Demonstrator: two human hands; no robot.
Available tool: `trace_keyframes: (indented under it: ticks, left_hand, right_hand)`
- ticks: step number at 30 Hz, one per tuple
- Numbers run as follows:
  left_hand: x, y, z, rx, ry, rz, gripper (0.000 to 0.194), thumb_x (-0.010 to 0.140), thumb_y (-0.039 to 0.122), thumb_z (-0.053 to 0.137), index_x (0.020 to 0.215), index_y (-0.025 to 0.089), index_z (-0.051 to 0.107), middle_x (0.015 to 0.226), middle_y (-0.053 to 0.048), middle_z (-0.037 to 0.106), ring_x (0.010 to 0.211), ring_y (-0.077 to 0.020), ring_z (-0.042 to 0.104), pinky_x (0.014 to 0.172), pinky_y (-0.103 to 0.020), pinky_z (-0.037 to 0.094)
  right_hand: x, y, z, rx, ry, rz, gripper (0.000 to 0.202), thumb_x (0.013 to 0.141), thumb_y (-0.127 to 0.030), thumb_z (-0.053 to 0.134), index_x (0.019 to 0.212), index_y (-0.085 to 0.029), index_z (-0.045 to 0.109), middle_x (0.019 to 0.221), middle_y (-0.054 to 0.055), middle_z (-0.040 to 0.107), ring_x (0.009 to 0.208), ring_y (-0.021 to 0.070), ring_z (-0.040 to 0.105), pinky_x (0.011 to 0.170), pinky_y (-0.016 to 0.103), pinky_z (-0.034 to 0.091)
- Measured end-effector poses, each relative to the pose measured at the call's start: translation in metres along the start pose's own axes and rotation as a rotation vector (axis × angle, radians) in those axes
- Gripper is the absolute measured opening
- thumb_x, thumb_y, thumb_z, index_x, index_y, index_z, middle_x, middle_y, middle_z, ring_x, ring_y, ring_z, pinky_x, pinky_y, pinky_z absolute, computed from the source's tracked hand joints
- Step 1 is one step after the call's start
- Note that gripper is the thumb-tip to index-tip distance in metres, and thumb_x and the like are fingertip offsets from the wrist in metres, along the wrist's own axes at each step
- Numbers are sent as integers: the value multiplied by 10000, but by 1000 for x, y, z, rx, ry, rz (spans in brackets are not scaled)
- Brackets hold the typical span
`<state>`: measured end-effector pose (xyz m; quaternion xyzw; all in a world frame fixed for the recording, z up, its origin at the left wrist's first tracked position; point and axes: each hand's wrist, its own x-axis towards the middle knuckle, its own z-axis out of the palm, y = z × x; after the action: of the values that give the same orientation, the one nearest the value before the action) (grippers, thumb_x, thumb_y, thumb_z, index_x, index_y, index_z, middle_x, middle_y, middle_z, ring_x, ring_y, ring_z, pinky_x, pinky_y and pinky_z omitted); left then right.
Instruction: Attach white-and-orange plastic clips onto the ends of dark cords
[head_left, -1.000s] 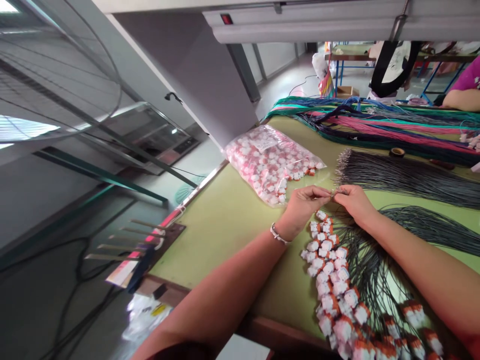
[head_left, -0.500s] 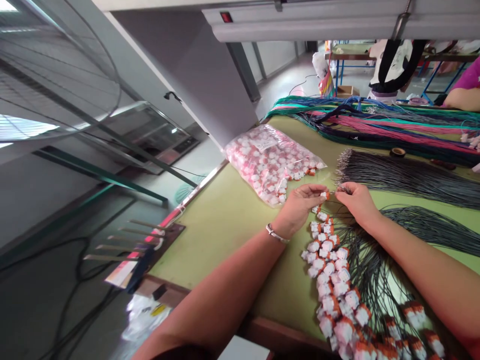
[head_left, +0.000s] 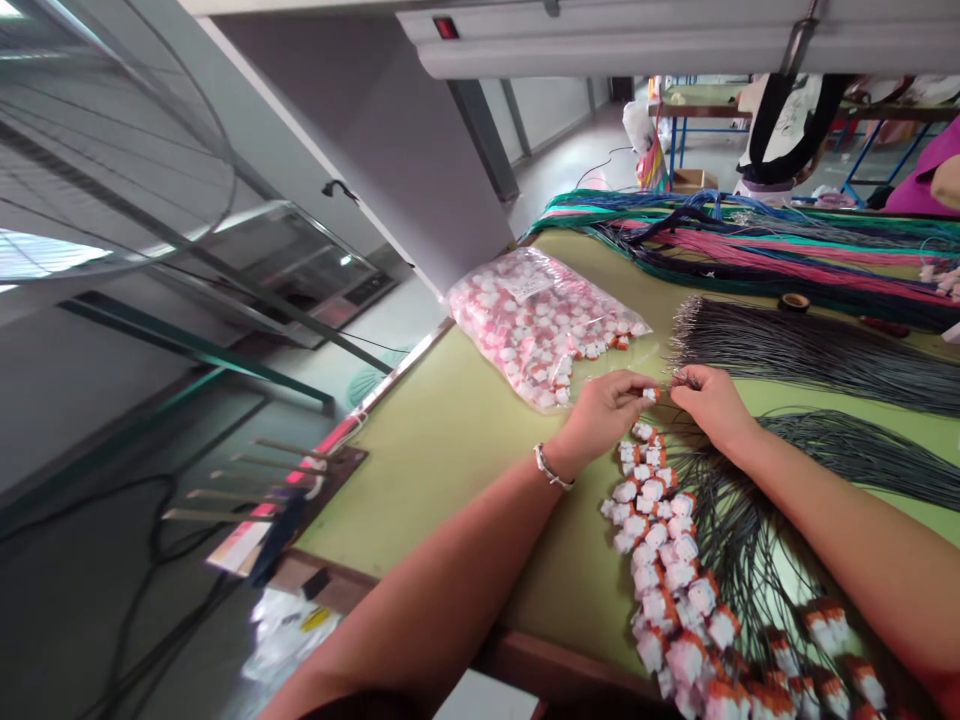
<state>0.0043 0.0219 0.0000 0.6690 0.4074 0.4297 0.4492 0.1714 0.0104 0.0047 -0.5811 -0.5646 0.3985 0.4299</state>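
Observation:
Between thumb and fingers, my left hand (head_left: 609, 405) pinches a small white-and-orange connector (head_left: 651, 394). Close to its right, my right hand (head_left: 709, 400) is closed on thin dark wires (head_left: 686, 378), whose tips point toward that connector. Whether a wire end is inside the connector is too small to tell. Below both hands runs a long pile of white-and-orange connectors (head_left: 660, 545) joined to black wires (head_left: 750, 520). A clear plastic bag (head_left: 532, 320) full of similar connectors lies beyond my left hand, its open end toward my hands.
A bundle of black wires with metal tips (head_left: 795, 345) lies right of the bag, a roll of tape (head_left: 793, 302) beside it. Coloured wires (head_left: 720, 240) stretch across the back. A rack of metal prongs (head_left: 300, 490) sits at the table's left edge. Another person's arm (head_left: 946, 185) shows far right.
My left hand has turned slightly, and the connector in it now lies more level. My right hand stays almost in place with the wires.

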Motion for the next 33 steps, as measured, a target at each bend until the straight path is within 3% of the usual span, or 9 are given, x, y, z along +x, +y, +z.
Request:
trace_keyframes:
  ticks: [3, 8, 16, 23, 26, 30, 33]
  left_hand:
    - [-1, 0, 4, -29, -4, -12, 158, 681, 129, 715, 820, 198, 747, 785, -34, 681, 701, -149, 606, 704, -287, 502]
    - [-1, -8, 10, -149, -13, -175, 158, 686, 134, 700, 836, 169, 736, 768, -36, 714, 698, -153, 627, 679, -279, 508]
    - [1, -10, 6, -238, -17, -211, 188, 675, 141, 724, 862, 159, 730, 783, -40, 718, 710, -145, 632, 688, -269, 506]
    - [0, -10, 6, -162, 34, -133, 119, 705, 158, 702, 820, 167, 731, 732, -25, 696, 655, -124, 601, 651, -251, 500]
    - [0, -11, 7, -145, 44, -100, 209, 710, 173, 703, 918, 172, 729, 824, -36, 715, 739, -140, 629, 726, -269, 518]
    - [0, -12, 5, -66, 13, -131, 216, 749, 217, 678, 951, 157, 719, 820, -48, 713, 724, -143, 630, 701, -277, 523]
    - [0, -11, 3, 29, -16, -34, 186, 749, 170, 660, 923, 168, 726, 846, -47, 709, 763, -146, 635, 732, -278, 525]
  right_hand:
    - [0, 2, 0, 2, -14, -3, 140, 583, -319, 499, 547, -184, 509, 519, -46, 400, 543, 99, 319, 514, 240, 247]
    - [0, 1, 1, -19, -25, 2, 135, 576, -316, 499, 535, -187, 500, 511, -49, 396, 533, 97, 318, 506, 241, 245]
    - [1, -1, -1, -28, 22, -38, 132, 586, -309, 528, 577, -178, 541, 532, -38, 457, 546, 107, 371, 524, 248, 283]
    - [0, -1, 0, -171, -11, -46, 123, 617, -281, 504, 606, -175, 565, 518, -29, 491, 530, 112, 386, 535, 257, 290]
    - [0, -2, -2, -115, -54, -19, 139, 627, -307, 494, 598, -179, 540, 522, -38, 469, 532, 108, 373, 528, 252, 286]
    - [0, -1, -4, -51, -63, 20, 165, 626, -340, 493, 595, -182, 528, 521, -47, 438, 522, 102, 350, 517, 253, 278]
    - [1, 2, -3, -34, -78, 35, 175, 619, -348, 485, 612, -182, 537, 522, -52, 428, 516, 99, 337, 511, 253, 267]
